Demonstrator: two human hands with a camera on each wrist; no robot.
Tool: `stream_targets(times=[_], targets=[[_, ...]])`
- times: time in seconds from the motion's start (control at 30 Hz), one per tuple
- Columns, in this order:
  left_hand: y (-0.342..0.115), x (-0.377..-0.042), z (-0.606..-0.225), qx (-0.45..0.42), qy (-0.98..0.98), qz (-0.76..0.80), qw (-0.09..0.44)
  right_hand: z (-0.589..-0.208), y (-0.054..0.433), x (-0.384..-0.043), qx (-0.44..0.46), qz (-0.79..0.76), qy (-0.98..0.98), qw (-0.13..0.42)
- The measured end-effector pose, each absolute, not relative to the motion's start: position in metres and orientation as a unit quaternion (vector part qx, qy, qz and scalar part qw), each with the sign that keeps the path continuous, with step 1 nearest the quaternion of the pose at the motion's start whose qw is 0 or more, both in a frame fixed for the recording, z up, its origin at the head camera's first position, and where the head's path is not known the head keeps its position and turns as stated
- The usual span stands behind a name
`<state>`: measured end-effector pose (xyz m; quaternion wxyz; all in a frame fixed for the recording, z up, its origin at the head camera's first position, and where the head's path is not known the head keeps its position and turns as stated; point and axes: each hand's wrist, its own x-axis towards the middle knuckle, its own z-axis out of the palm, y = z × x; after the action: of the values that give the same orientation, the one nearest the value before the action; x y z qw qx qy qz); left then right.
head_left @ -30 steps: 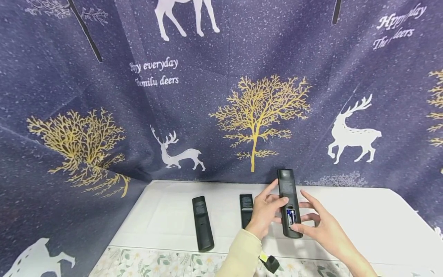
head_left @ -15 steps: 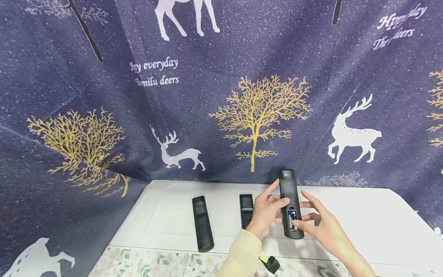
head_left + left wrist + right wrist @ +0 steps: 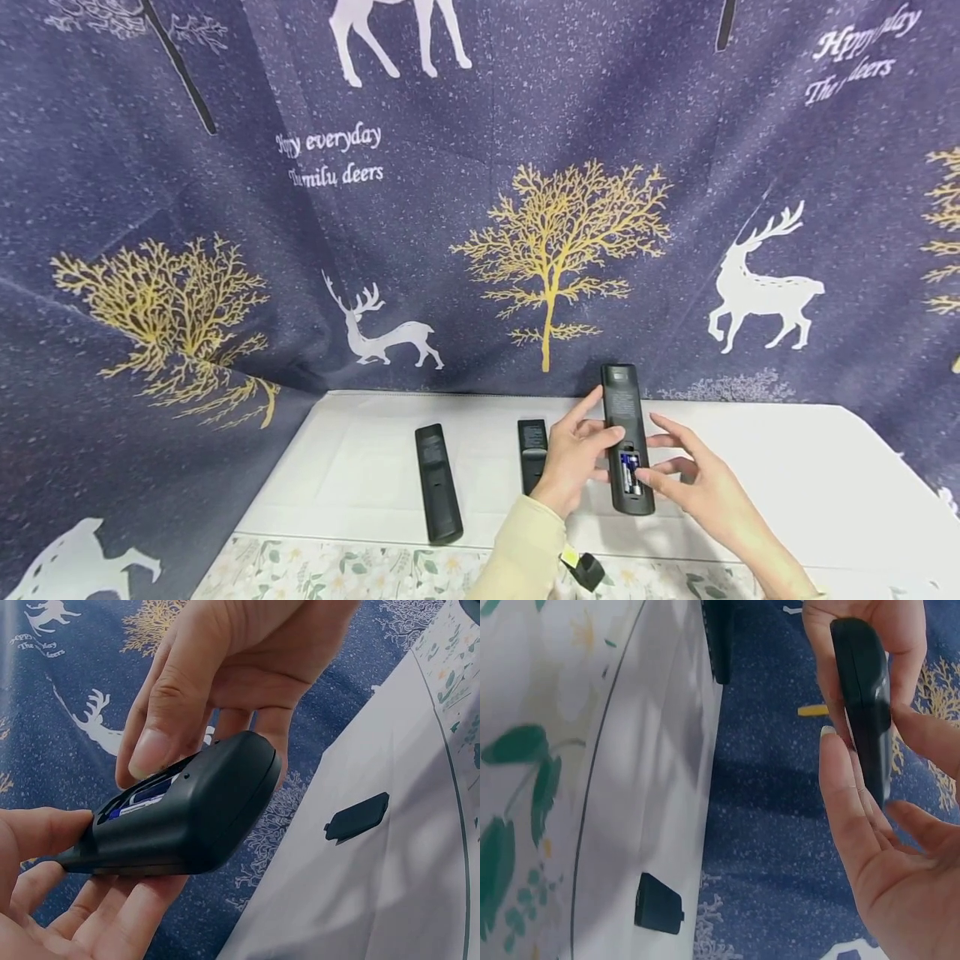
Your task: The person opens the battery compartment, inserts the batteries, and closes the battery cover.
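Observation:
In the head view, a black remote control [image 3: 622, 408] is held up above the table, its back facing me. Its battery compartment is uncovered and shows blue-and-silver batteries [image 3: 627, 475]. My left hand [image 3: 573, 458] grips the remote along its left side, thumb across the back. My right hand [image 3: 701, 487] holds the right side, its thumb at the compartment beside the batteries. The left wrist view shows that thumb [image 3: 150, 754] on the compartment's edge. A small black battery cover [image 3: 358, 817] lies on the white table; it appears too in the right wrist view.
Two more black remotes lie face down on the table [image 3: 360, 467]: one remote [image 3: 440, 483] at left, another remote [image 3: 532, 450] partly behind my left hand. Near the front lies a small black object [image 3: 587, 573] beside a yellow piece [image 3: 571, 556]. A patterned curtain [image 3: 420, 250] hangs behind.
My right thumb has slid up from the lower end of the compartment to its right edge, showing more of the batteries. The left hand keeps its grip on the remote.

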<state>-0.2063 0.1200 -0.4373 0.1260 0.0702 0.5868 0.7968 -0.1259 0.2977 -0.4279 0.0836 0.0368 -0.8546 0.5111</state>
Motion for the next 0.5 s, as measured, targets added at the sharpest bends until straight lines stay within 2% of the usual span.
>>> stream_targets(times=[0.3, 0.5], targets=[[0.117, -0.208, -0.439, 0.064, 0.586, 0.797, 0.132, -0.429, 0.310, -0.126, 0.051, 0.462, -0.876, 0.127], [0.117, -0.209, -0.440, 0.063, 0.580, 0.803, 0.124, -0.425, 0.328, -0.133, 0.052, 0.395, -0.912, 0.096]])
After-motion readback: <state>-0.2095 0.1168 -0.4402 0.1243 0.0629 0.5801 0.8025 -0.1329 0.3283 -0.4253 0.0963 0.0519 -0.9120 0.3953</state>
